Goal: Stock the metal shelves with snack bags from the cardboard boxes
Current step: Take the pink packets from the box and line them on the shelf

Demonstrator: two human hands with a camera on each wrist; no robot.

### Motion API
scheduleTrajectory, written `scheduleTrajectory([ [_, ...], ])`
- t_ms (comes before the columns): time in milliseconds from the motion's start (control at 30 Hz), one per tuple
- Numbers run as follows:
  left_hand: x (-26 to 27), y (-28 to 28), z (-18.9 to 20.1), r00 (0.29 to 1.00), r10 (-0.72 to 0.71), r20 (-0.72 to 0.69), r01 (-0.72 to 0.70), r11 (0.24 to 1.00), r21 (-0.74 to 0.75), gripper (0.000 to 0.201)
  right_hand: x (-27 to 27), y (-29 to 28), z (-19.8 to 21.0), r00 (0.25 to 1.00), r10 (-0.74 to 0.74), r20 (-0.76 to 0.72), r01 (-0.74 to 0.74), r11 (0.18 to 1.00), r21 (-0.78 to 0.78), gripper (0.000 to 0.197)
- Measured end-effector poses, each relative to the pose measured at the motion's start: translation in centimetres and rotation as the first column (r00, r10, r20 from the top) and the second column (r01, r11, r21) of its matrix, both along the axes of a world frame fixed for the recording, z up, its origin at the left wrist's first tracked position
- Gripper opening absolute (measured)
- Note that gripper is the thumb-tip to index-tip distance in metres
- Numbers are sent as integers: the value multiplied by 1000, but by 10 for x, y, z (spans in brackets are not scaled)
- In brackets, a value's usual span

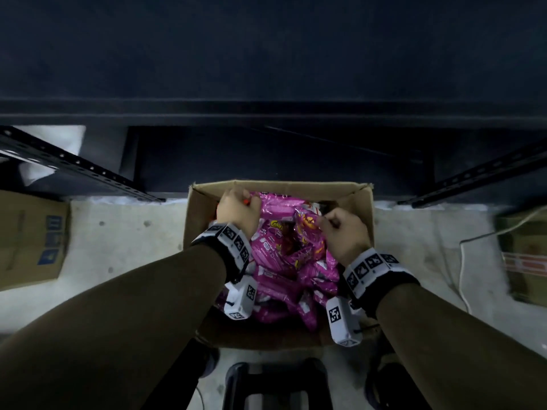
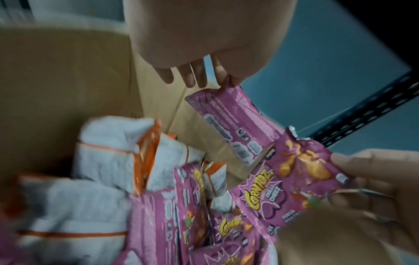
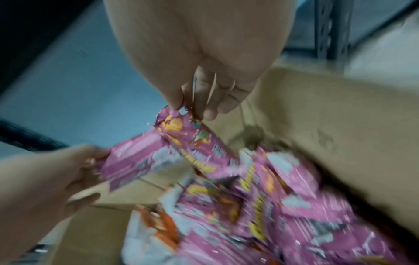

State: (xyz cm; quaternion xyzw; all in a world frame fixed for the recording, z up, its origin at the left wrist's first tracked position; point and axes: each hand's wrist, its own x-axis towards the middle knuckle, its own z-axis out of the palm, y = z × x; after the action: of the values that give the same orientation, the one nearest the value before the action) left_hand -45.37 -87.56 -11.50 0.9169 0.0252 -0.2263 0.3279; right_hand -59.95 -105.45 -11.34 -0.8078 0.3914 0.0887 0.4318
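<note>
Snack bags (image 1: 284,261) fill cardboard box (image 1: 204,202) — left hand (image 1: 236,211), right hand (image 1: 344,235) each pinching one

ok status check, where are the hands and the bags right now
Left hand pinching one pink bag by its top edge, right hand pinching another. Both over the open box. Shelf ahead, nothing blocking.

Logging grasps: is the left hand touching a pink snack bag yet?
Touching. In the left wrist view the left hand pinches the crimped top edge of a pink snack bag between fingertips.
</note>
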Motion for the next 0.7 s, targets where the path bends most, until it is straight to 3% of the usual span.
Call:
scheduleTrajectory([
  [200,2,28,118,988,-137,72,139,990,-16,19,13,1,111,998,19,54,-20,1000,19,30],
  [367,5,48,233,978,-181,99,186,982,-34,21,27,2,236,993,65,97,-65,998,-3,21],
  [567,21,56,359,939,-308,152,321,944,-75,18,46,10,375,950,71,304,-59,997,-50,22],
  [700,23,56,433,936,-246,251,297,936,-187,20,58,18,448,899,53,434,-22,997,-76,20],
])
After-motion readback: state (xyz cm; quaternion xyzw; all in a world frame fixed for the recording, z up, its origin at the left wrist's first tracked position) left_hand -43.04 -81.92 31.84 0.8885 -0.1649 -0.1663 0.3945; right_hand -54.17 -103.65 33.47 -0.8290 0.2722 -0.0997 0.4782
